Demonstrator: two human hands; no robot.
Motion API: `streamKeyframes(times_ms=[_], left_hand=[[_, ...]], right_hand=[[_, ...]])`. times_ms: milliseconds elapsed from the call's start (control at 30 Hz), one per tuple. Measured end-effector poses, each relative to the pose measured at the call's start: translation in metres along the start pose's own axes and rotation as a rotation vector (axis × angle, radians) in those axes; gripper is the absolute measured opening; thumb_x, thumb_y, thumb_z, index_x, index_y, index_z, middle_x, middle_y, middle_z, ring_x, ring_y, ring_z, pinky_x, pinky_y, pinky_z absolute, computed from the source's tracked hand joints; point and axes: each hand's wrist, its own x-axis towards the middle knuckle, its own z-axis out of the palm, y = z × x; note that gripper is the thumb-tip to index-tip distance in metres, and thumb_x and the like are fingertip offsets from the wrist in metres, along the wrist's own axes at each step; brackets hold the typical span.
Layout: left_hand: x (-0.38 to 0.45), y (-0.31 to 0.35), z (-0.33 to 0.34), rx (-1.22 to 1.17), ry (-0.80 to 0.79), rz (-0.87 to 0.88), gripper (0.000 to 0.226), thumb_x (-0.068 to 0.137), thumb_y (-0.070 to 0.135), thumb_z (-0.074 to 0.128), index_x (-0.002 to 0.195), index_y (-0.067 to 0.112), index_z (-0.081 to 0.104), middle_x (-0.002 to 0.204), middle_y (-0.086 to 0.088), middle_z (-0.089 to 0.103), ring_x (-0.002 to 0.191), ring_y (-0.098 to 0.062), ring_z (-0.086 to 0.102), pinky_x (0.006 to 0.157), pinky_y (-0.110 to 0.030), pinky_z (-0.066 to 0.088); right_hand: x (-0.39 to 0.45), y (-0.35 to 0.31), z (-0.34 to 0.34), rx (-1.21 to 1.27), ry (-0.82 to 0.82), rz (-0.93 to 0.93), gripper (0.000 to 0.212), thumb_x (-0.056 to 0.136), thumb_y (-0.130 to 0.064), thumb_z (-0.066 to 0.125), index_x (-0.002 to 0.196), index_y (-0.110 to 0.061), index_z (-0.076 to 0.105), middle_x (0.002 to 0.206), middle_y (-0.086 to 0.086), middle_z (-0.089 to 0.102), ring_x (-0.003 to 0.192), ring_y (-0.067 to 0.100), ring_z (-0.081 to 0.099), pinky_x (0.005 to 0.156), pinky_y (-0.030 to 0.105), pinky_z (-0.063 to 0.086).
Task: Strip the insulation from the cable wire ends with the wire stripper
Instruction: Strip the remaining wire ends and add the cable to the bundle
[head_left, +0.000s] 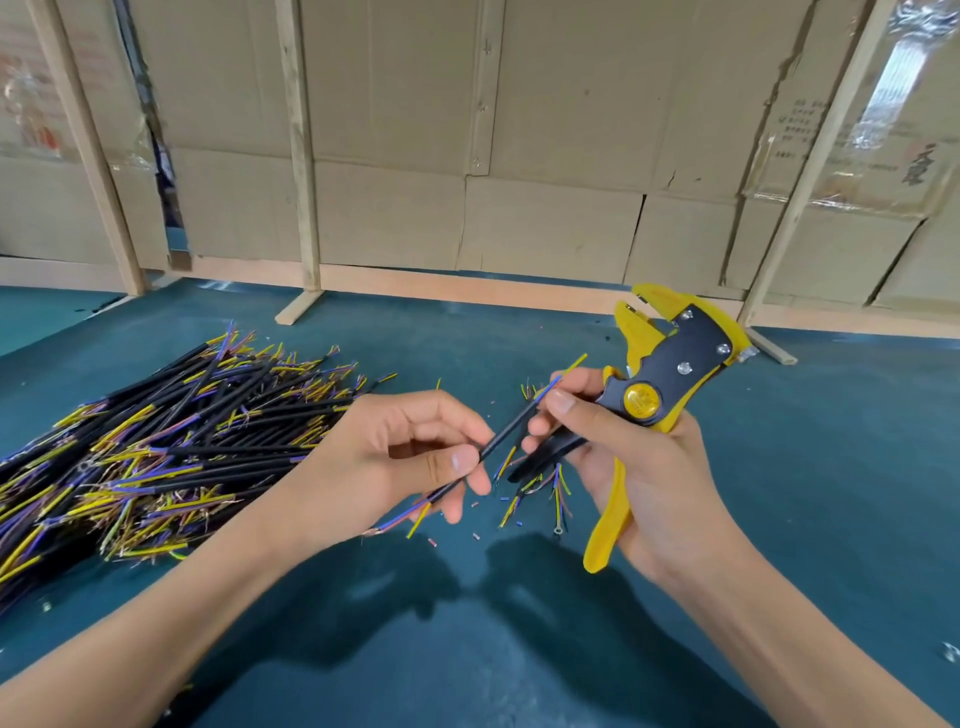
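Cable (501, 439), black-sheathed, is slanting from lower left up to upper right above the bench (779, 467), its left hand (410, 457) grip pinching mid-sheath, its right hand (613, 447) grip pinching the far end while clasping the yellow wire stripper (670, 364), jaws pointing up-left; beyond-left, a cable pile (156, 441) is lying.

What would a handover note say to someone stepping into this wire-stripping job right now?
Left hand pinches one black cable mid-length. Right hand holds the yellow wire stripper, jaws pointing up and away, its fingertips also steadying the cable's far wires.
The wires are not in the stripper yet. Cable pile lies left on the green table; a few cables and insulation scraps lie under the hands.
Left: feed the wire ends in, squeeze, repeat.
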Motion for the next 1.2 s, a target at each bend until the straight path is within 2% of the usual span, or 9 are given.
streamKeyframes(times_ms=[133, 233, 367, 533, 767, 867, 967, 1133, 1200], left_hand=[[-0.001, 0.006, 0.004, -0.039, -0.06, -0.018, 0.021, 0.094, 0.005, 0.063, 0.114, 0.005, 0.061, 0.084, -0.017, 0.073, 0.056, -0.032, 0.067, 0.056, -0.039, 0.052], [-0.001, 0.009, 0.011, -0.075, -0.1, -0.042, 0.032, 0.093, 0.01, 0.066, 0.123, 0.017, 0.057, 0.089, -0.019, 0.073, 0.054, -0.037, 0.069, 0.049, -0.035, 0.053], [-0.001, 0.007, 0.027, -0.085, -0.007, -0.051, 0.026, 0.094, 0.021, 0.069, 0.115, 0.029, 0.056, 0.08, -0.017, 0.073, 0.041, -0.034, 0.063, 0.044, -0.03, 0.05], [-0.003, 0.005, 0.033, -0.087, 0.048, -0.048, 0.026, 0.099, 0.01, 0.062, 0.114, 0.03, 0.057, 0.067, -0.02, 0.069, 0.034, -0.03, 0.058, 0.04, -0.027, 0.046], [-0.002, 0.007, 0.036, -0.083, 0.082, -0.049, 0.025, 0.098, 0.012, 0.063, 0.113, 0.031, 0.057, 0.061, -0.018, 0.067, 0.028, -0.027, 0.053, 0.035, -0.025, 0.039], [0.0, 0.004, 0.036, -0.13, 0.094, -0.059, 0.024, 0.097, 0.01, 0.063, 0.113, 0.027, 0.059, 0.059, -0.019, 0.065, 0.026, -0.026, 0.05, 0.034, -0.032, 0.042], [0.002, 0.003, 0.037, -0.215, 0.073, -0.072, 0.022, 0.096, 0.008, 0.064, 0.114, 0.021, 0.061, 0.058, -0.022, 0.063, 0.025, -0.025, 0.048, 0.035, -0.029, 0.045], [0.002, 0.002, 0.035, -0.334, 0.042, -0.119, 0.02, 0.094, 0.009, 0.065, 0.111, 0.017, 0.066, 0.057, -0.025, 0.059, 0.024, -0.023, 0.045, 0.036, -0.026, 0.045], [0.002, 0.001, 0.037, -0.329, 0.056, -0.121, 0.02, 0.095, 0.012, 0.065, 0.114, 0.017, 0.065, 0.06, -0.024, 0.061, 0.025, -0.023, 0.046, 0.037, -0.026, 0.045]], right_hand=[[0.0, -0.001, 0.0, -0.039, 0.016, 0.017, 0.006, 0.075, -0.004, 0.074, 0.08, -0.006, 0.077, 0.076, 0.017, 0.067, 0.069, 0.031, 0.066, 0.069, 0.041, 0.057], [-0.002, -0.001, 0.001, -0.105, 0.019, 0.022, 0.007, 0.075, -0.007, 0.074, 0.076, -0.013, 0.077, 0.074, 0.015, 0.069, 0.068, 0.029, 0.067, 0.067, 0.036, 0.057], [-0.008, 0.0, 0.005, -0.291, -0.034, -0.032, 0.007, 0.078, -0.015, 0.072, 0.077, -0.021, 0.076, 0.068, 0.013, 0.069, 0.067, 0.025, 0.065, 0.067, 0.032, 0.055], [-0.015, 0.003, 0.008, -0.489, 0.014, -0.147, 0.011, 0.079, -0.019, 0.072, 0.08, -0.03, 0.074, 0.073, 0.0, 0.074, 0.067, 0.013, 0.068, 0.066, 0.02, 0.054], [-0.018, 0.007, 0.013, -0.513, 0.09, -0.194, 0.017, 0.078, -0.014, 0.071, 0.079, -0.031, 0.072, 0.07, -0.008, 0.072, 0.062, 0.006, 0.065, 0.062, 0.016, 0.053], [-0.02, 0.01, 0.013, -0.522, 0.125, -0.202, 0.022, 0.084, -0.006, 0.075, 0.083, -0.027, 0.071, 0.07, -0.006, 0.073, 0.065, 0.018, 0.066, 0.061, 0.021, 0.055], [-0.02, 0.012, 0.011, -0.535, 0.138, -0.199, 0.024, 0.087, -0.001, 0.073, 0.083, -0.025, 0.071, 0.072, 0.0, 0.072, 0.071, 0.029, 0.066, 0.064, 0.031, 0.056], [-0.018, 0.011, 0.009, -0.585, 0.083, -0.172, 0.022, 0.09, -0.003, 0.071, 0.081, -0.023, 0.071, 0.076, 0.003, 0.073, 0.077, 0.027, 0.069, 0.075, 0.042, 0.059], [-0.016, 0.01, 0.007, -0.578, 0.062, -0.158, 0.019, 0.091, -0.004, 0.071, 0.084, -0.021, 0.072, 0.078, 0.003, 0.074, 0.079, 0.024, 0.071, 0.076, 0.038, 0.058]])
